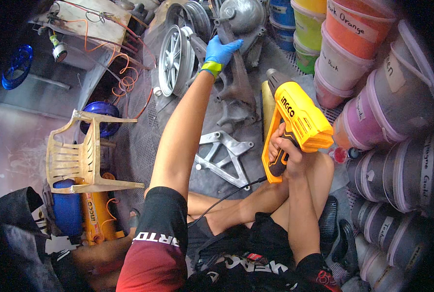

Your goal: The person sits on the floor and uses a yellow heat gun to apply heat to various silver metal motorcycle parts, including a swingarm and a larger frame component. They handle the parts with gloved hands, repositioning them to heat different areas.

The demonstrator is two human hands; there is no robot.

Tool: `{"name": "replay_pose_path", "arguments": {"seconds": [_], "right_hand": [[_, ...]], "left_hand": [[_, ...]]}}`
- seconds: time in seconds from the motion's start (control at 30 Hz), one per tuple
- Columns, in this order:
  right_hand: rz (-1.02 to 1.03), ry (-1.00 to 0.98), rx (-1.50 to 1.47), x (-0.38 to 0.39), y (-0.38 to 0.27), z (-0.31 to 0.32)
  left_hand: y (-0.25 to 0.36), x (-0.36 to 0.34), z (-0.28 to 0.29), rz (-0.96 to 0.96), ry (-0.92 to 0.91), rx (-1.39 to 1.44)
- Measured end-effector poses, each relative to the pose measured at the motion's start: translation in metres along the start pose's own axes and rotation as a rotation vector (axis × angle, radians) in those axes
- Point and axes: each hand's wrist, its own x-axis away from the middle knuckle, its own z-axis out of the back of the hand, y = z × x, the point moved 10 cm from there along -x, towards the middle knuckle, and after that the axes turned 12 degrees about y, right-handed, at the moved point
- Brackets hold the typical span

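Note:
My left hand (222,51), in a blue glove with a yellow-green band at the wrist, reaches far forward. Its fingers curl over a long grey metal casing (241,80), the thumb spread to the right; the fingertips are partly hidden. The casing has a round, domed upper end and stands tilted among other metal parts. In my bare right hand (286,151) is a yellow heat gun (302,114), gripped by its black handle. Its dark nozzle points up and left, toward the casing but apart from it. A black cord runs from the handle across my legs.
A silver triangular bracket (224,156) lies before my crossed legs. Silver wheel rims (177,61) stand beyond. A cream plastic chair (88,153) lies tipped at left, near an orange cylinder (95,214). Stacked paint buckets (346,68) line the right side.

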Motion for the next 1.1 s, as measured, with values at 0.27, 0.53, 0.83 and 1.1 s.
{"name": "replay_pose_path", "arguments": {"seconds": [0.27,0.53,0.83,1.1], "right_hand": [[0.016,0.021,0.013,-0.007,0.001,0.007],[-0.008,0.021,-0.065,-0.006,0.005,0.003],[-0.012,0.022,-0.038,-0.01,0.008,0.01],[-0.036,0.028,0.008,-0.013,0.011,0.012]], "left_hand": [[0.007,0.012,0.043,-0.099,0.229,-0.032],[-0.034,0.011,0.16,0.065,0.704,0.056],[-0.161,0.064,0.168,0.854,0.921,0.419],[-0.202,0.048,0.133,0.751,0.815,0.599]]}}
